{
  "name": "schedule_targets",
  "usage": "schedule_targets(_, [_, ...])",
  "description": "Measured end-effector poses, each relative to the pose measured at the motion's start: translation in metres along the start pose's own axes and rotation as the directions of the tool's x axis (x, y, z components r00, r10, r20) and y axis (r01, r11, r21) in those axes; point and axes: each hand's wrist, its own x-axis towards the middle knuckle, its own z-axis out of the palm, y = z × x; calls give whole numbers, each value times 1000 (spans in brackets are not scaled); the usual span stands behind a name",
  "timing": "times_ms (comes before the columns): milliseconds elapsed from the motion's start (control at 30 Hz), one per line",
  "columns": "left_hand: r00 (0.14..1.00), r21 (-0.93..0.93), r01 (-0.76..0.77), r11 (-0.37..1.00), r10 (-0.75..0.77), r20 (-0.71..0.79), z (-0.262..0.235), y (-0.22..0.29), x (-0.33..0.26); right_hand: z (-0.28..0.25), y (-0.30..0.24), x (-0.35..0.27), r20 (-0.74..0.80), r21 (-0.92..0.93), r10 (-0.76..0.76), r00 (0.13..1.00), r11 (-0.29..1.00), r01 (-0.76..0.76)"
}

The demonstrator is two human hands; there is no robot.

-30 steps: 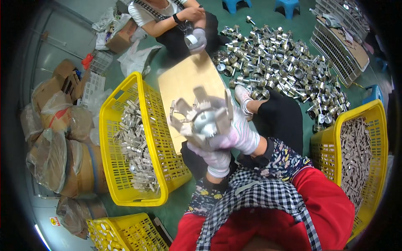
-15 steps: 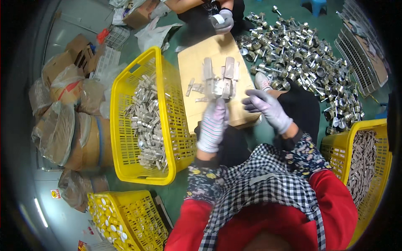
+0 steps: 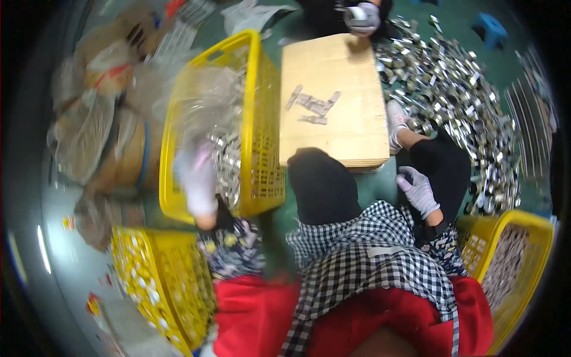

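Note:
My left hand, in a striped grey glove, is smeared by motion over the near left part of a yellow basket of small silvery metal pieces. Its fingers cannot be made out. A pale, blurred shape shows over the far part of that basket; I cannot tell what it is. My right hand, gloved too, rests by my right knee with loosely bent fingers, thumb apart, nothing in it. Ahead, several flat metal strips lie on a cardboard-topped surface.
Across the cardboard, another person's gloved hand holds a white-ended round piece. A heap of shiny metal parts with stems covers the floor at right. Yellow baskets stand at near left and near right. Wrapped cartons line the left.
My left hand has swung left from the cardboard to over the basket. The metal assembly has left the cardboard. My right hand has drawn back to my knee. The view has shifted.

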Motion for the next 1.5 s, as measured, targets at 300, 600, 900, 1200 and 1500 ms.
schedule_targets(300, [578,212,530,821,-532,619,24,-130,-71,9,22,11,98,-92,-1,995,996,10])
schedule_targets(600, [468,114,771,627,-678,567,66,-126,-117,-4,51,18,158,-368,48,986,930,14])
schedule_targets(900, [399,119,666,737,-485,778,41,-128,-133,10,26,23,264,-374,145,954,927,-37])
schedule_targets(1200, [577,-16,619,785,-441,687,25,-99,-94,-9,23,27,277,-280,19,961,958,62])
schedule_targets(1500, [723,-729,620,290,148,674,48,84,8,-79,-83,8,-215,-349,-282,935,916,196])
